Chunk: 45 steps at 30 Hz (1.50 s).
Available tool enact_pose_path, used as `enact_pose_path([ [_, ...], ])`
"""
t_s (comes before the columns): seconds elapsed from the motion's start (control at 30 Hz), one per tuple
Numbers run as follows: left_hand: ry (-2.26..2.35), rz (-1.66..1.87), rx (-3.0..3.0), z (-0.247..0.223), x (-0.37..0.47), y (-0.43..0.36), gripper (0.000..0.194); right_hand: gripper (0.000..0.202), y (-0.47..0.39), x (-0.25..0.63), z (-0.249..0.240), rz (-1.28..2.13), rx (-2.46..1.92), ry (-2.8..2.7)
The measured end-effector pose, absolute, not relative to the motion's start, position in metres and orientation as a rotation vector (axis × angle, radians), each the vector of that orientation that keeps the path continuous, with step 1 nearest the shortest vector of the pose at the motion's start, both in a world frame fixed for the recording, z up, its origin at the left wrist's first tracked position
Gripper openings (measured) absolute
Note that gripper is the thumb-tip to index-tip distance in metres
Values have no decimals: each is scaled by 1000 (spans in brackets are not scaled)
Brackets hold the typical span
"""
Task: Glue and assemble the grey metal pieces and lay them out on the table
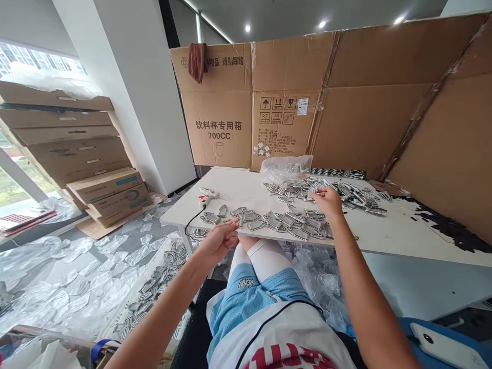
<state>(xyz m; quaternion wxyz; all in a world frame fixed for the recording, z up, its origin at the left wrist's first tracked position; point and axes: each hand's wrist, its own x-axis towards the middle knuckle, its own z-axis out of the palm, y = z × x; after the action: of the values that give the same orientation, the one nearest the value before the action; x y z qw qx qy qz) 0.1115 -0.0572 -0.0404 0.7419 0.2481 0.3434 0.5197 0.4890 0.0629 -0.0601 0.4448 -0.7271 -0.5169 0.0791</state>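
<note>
A tall, creased cardboard wall (357,118) fronts you, and below it runs one smooth white surface (238,183). One crinkled clear plastic bag (286,168) sits there. Two hands in: your right hand (329,202) pinches at the back heap, your left hand (219,243) half-curls by the near edge; can't tell if either grips anything. Glossy, silvery looped pieces (273,221), dozens overlapping, fill the back heap and front row.

Silvery metal pieces (359,199) heaped on a white rectangular table (238,184), stacked brown cardboard boxes (109,191) and clear plastic bags (28,254) suggest a workshop.
</note>
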Motion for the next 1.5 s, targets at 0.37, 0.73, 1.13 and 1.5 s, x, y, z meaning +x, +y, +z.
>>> enact_pose_path([
  [0.37,698,1225,609,-36,118,-64,18,27,-40,361,-38,1298,-941,-1244],
  [0.73,610,1554,529,-22,125,-75,18,30,-79,272,-52,1771,-695,-1196],
  [1.13,532,1580,395,-22,117,-66,17,33,-85,246,-51,1696,-764,-1105],
  [1.5,819,1325,709,-25,111,-65,33,30,-86,272,-43,1577,-658,-1041],
])
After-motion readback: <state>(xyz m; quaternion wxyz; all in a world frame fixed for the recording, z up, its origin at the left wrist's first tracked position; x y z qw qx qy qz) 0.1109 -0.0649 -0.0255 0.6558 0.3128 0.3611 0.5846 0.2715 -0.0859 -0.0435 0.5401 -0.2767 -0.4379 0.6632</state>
